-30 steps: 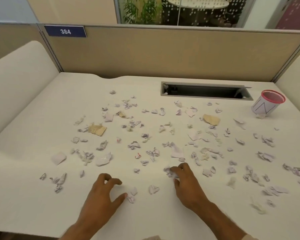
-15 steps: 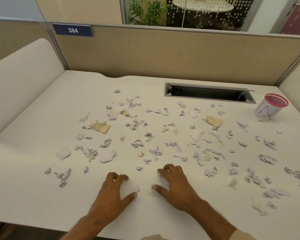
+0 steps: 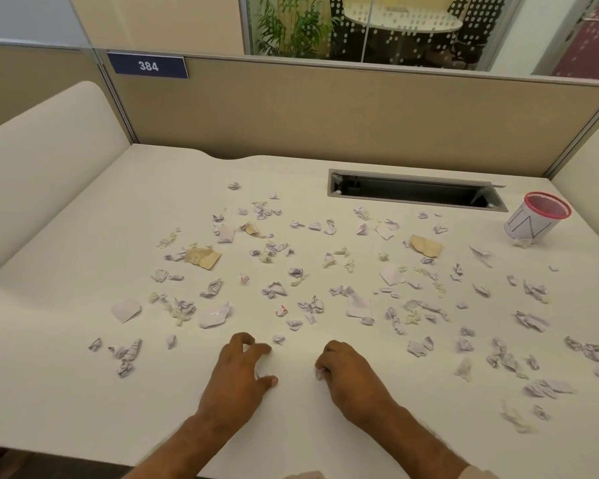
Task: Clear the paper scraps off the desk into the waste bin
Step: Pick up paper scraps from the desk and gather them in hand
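Several torn and crumpled paper scraps [image 3: 358, 305] lie scattered over the white desk [image 3: 66, 264]. A small white waste bin [image 3: 536, 217] with a pink mesh rim stands at the far right. My left hand [image 3: 241, 371] rests near the front edge with its fingers curled over a white scrap [image 3: 265, 378] at the thumb. Beside it, my right hand [image 3: 348, 373] is curled round gathered scraps, and a bit of paper [image 3: 319, 374] shows at its fingertips. A loose scrap [image 3: 278, 339] lies just beyond the left fingers.
A dark rectangular cable slot [image 3: 415, 190] is cut into the desk at the back right. A tan partition [image 3: 325, 108] with a blue "384" label [image 3: 147, 65] closes the far side. Cream side screens [image 3: 42, 157] flank the desk.
Both hands have drawn back toward the front edge and curled tighter, pulling in the scraps that lay between them. The view has tilted up slightly.
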Available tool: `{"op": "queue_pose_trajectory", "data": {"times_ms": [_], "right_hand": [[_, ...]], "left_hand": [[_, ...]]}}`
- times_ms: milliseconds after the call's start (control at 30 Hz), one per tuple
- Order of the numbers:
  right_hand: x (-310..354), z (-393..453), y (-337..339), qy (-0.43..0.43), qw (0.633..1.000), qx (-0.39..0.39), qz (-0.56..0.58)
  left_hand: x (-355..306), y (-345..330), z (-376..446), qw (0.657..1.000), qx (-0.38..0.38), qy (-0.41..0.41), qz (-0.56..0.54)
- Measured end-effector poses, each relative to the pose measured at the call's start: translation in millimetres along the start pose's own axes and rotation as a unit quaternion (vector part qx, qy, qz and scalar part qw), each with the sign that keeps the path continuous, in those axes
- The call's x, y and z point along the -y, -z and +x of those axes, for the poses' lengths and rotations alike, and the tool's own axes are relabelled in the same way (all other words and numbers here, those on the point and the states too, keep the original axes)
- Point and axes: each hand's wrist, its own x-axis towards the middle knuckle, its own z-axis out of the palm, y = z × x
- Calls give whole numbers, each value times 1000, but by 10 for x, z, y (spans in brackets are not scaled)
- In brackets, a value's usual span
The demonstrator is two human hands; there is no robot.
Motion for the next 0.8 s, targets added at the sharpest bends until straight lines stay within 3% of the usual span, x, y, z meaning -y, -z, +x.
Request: {"op": "queue_pose_trajectory", "data": {"times_ms": [167,400,633,800], "right_hand": [[-65,74,111,-52,998,-15,17],[-158,126,338,-117,983,-108,95],[-201,168,378,-149,978,-104,104],[-225,177,406,-179,961,-132,164]], "left_hand": [[20,117,140,999,-18,-29,-9],[-140,169,454,997,-47,-41,-40],[-339,104,789,998,38,-49,-5],[-323,94,851,999,26,-40,-3]]}}
